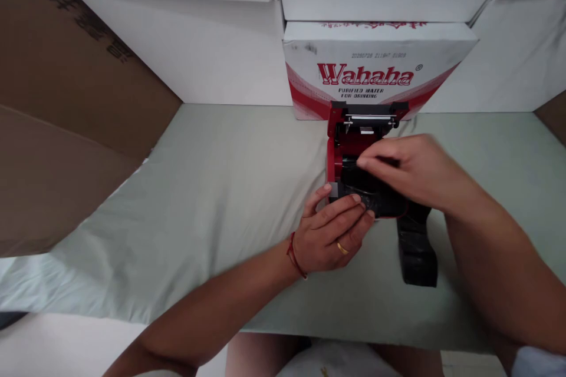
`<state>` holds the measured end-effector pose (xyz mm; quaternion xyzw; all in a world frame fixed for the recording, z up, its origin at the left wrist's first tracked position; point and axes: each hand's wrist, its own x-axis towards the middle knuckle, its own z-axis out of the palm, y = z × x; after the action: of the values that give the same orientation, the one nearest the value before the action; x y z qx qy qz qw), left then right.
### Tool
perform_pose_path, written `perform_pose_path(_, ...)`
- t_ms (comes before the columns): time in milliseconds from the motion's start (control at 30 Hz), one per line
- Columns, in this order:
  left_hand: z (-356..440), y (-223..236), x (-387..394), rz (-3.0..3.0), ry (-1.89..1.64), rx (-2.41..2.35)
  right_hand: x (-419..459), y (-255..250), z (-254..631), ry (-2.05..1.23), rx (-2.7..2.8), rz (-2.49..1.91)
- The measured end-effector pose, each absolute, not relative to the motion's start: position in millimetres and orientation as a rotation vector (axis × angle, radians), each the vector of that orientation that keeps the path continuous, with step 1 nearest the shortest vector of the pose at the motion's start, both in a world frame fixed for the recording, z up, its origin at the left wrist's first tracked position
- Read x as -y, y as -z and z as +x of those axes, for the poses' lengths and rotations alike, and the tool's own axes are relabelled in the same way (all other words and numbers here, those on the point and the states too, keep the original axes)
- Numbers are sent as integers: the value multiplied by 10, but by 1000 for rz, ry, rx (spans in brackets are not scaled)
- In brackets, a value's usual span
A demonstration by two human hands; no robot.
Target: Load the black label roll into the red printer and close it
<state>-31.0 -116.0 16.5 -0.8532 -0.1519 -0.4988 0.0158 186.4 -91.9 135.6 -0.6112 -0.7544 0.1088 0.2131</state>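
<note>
A small red-and-black device [331,156], which looks like a label printer, stands with its lid raised and a roller [371,120] showing inside the lid. Shiny black film [362,179] lies in its body, and a loose strip of black film [418,250] trails over the right side onto the cloth. My left hand [329,232] lies along the front edge, fingers stretched out and tips touching the device and film. Above the body, my right hand [407,168] is closed in a pinch at the black film; its fingertips hide exactly what is between them.
Behind the device stands a Wahaha water carton [371,73], close to the raised lid. White boxes [230,47] line the back. A brown cardboard box [79,129] rises on the left. Pale green cloth [247,177] covers the table, its front edge near my lap.
</note>
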Motion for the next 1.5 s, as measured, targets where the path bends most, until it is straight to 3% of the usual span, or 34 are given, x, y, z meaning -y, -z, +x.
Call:
perform_pose_path(133, -318, -173, 1193, -2744, 1462, 490, 941, -1429, 2079, -57, 1497, -1489)
perform_pose_path(200, -320, -168, 1202, -2781, 1406, 495, 844, -1357, 2152, -122, 1440, -1401)
perform_pose_path(467, -300, -221, 1192, -2721, 1420, 485, 970, -1180, 2127, -266, 1588, -1426)
perform_pose_path(800, -264, -288, 1171, -2618, 1393, 500, 1589, -857, 2158, -136, 1961, -1434)
perform_pose_path(1133, -230, -240, 1181, -2651, 1411, 503, 1651, -636, 2092, 142, 2008, -1380)
perform_pose_path(1333, -288, -189, 1095, -2647, 1847, 527, 1647, -489, 2025, 135, 1926, -1291)
perform_pose_path(1500, -372, -41, 889, -2787, 2319, 1241, 1734, -448, 1925, 241, 1962, -1092)
